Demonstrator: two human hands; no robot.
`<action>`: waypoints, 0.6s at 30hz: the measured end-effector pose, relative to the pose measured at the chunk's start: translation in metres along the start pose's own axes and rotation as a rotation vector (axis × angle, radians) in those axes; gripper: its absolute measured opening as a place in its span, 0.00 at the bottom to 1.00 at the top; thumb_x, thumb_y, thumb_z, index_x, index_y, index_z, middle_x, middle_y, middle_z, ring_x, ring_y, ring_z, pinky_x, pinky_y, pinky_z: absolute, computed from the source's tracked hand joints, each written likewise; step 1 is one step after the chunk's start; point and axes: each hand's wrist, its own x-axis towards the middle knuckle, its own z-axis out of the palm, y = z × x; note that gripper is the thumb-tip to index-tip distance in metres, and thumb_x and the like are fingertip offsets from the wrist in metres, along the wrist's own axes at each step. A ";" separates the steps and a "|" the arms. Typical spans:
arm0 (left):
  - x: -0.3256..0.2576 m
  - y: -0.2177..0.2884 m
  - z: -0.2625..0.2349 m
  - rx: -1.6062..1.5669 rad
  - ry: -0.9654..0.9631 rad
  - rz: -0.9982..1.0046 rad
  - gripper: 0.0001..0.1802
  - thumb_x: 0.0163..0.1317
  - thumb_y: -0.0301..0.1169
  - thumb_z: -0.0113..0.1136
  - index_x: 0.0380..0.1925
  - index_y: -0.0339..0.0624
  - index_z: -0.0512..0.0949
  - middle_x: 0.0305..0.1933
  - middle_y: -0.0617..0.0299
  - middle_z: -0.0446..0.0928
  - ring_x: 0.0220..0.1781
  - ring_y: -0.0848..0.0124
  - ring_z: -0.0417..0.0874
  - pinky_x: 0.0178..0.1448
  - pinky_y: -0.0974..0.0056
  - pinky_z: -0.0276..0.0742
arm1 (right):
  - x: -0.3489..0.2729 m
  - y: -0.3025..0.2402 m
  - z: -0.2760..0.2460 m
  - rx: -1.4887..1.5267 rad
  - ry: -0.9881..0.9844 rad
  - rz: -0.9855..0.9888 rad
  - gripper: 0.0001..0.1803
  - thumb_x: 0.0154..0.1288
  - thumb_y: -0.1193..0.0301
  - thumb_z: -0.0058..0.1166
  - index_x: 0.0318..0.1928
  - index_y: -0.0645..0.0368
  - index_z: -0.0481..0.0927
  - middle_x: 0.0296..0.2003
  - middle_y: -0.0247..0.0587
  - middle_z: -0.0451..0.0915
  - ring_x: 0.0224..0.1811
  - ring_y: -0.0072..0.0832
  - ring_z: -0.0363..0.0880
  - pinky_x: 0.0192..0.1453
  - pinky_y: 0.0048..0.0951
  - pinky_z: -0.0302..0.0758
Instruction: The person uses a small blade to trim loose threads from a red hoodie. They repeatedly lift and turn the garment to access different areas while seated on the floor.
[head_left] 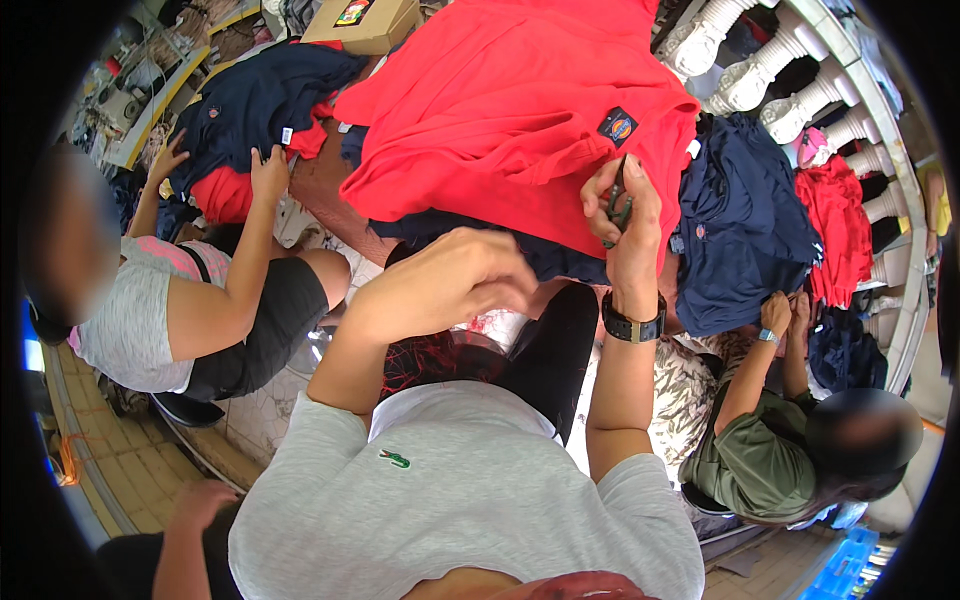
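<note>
A large red garment (490,110) lies spread before me, with a dark sewn-on label patch (618,125) near its right side. Just below that patch, my right hand (630,215) is closed around small dark green thread snips (620,205), their points toward the patch. My left hand (450,280) hovers at the garment's near edge, bent inward. Motion smears its fingers, and I cannot make out anything in them. Dark navy fabric (500,240) shows beneath the red cloth.
On the left, a person handles a navy garment (250,110); on the right, another has both hands at a navy garment pile (740,220). Red clothing (835,230) lies beyond it, beside a rack with white posts (755,75). A cardboard box (365,22) stands at the back.
</note>
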 end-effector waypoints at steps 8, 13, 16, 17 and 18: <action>0.061 -0.019 0.015 0.233 0.699 0.044 0.17 0.56 0.22 0.66 0.44 0.34 0.72 0.44 0.51 0.74 0.44 0.52 0.78 0.50 0.54 0.76 | 0.003 0.001 0.005 -0.266 0.150 -0.139 0.15 0.69 0.79 0.52 0.55 0.61 0.71 0.20 0.32 0.79 0.20 0.10 0.67 0.25 0.16 0.58; 0.075 -0.026 0.018 0.230 0.689 0.018 0.17 0.55 0.21 0.65 0.44 0.36 0.72 0.44 0.51 0.74 0.49 0.53 0.76 0.53 0.53 0.74 | 0.008 -0.002 -0.001 -0.340 0.077 -0.121 0.10 0.68 0.80 0.54 0.48 0.62 0.76 0.20 0.29 0.79 0.21 0.10 0.66 0.27 0.16 0.59; 0.067 -0.024 0.012 0.243 0.717 0.071 0.18 0.53 0.23 0.66 0.44 0.37 0.73 0.44 0.52 0.74 0.50 0.53 0.76 0.53 0.53 0.73 | 0.004 -0.004 0.001 -0.288 0.100 -0.239 0.07 0.66 0.81 0.56 0.44 0.62 0.77 0.22 0.27 0.78 0.22 0.09 0.64 0.28 0.16 0.59; 0.064 -0.021 0.010 0.271 0.735 0.105 0.18 0.53 0.23 0.66 0.44 0.38 0.73 0.44 0.52 0.75 0.49 0.53 0.76 0.54 0.53 0.73 | 0.005 0.001 -0.002 -0.250 0.132 -0.328 0.07 0.66 0.81 0.56 0.43 0.61 0.77 0.22 0.25 0.77 0.22 0.08 0.63 0.28 0.16 0.58; 0.061 -0.015 0.007 0.366 0.744 0.155 0.19 0.53 0.25 0.68 0.44 0.38 0.73 0.43 0.53 0.75 0.48 0.55 0.76 0.53 0.56 0.73 | 0.005 0.003 -0.004 -0.212 0.163 -0.417 0.07 0.66 0.81 0.56 0.43 0.61 0.77 0.23 0.24 0.77 0.23 0.08 0.62 0.28 0.15 0.58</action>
